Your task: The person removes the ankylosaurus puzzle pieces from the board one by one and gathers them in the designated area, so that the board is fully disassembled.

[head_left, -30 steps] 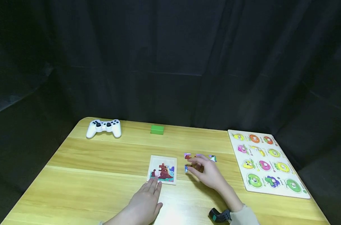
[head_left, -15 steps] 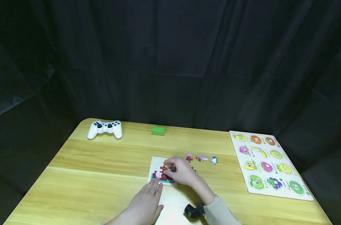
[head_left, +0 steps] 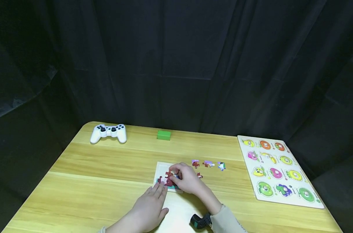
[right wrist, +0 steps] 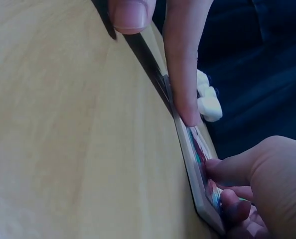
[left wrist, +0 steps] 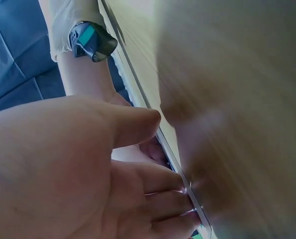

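Note:
A small white puzzle tray [head_left: 161, 166] lies mid-table, its lower part filled with a brown-and-blue picture of joined pieces. My left hand [head_left: 149, 207] lies with straight fingers on the tray's near left edge; in the left wrist view its fingertips touch the rim. Over the tray's right side, my right hand [head_left: 188, 180] pinches a puzzle piece between thumb and fingers, at the picture's right part. The fingers hide most of that piece. Loose puzzle pieces [head_left: 208, 164] lie right of the tray, one partly behind the right hand.
At the back left sits a white game controller [head_left: 108, 133]. A green block [head_left: 163, 135] stands near the table's back edge. The right side holds a wooden fruit puzzle board [head_left: 276, 173]. A dark curtain [head_left: 176, 64] hangs behind the table.
My right hand has moved left from the loose pieces to the tray with a puzzle piece, and has stayed there over the last half second. The left hand has barely moved.

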`<action>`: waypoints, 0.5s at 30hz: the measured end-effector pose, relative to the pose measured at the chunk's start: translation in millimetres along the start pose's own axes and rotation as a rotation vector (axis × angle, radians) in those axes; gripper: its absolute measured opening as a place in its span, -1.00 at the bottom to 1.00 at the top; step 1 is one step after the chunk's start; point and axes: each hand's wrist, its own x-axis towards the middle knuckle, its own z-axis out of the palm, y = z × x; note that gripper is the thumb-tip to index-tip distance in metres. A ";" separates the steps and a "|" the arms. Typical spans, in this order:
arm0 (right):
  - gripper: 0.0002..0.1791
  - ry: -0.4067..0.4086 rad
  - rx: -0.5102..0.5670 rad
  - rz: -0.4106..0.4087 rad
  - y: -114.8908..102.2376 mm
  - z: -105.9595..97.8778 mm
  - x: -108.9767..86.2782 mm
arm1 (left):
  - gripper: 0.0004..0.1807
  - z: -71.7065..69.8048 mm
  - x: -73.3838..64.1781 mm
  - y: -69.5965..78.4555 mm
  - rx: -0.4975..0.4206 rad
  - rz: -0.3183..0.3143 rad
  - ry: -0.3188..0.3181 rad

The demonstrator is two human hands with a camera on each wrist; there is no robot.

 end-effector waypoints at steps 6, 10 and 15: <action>-0.76 -0.025 0.015 0.019 -1.6 -1.0 -0.1 | -0.25 4.3 0.1 2.3 0.038 0.001 0.008; -0.77 -0.038 0.030 0.023 -3.4 -1.2 -0.5 | -0.23 5.9 -0.1 3.6 0.075 -0.001 -0.024; -0.73 -0.069 0.049 0.021 -3.7 -2.3 -0.6 | -0.18 5.4 0.0 3.3 0.040 -0.004 -0.072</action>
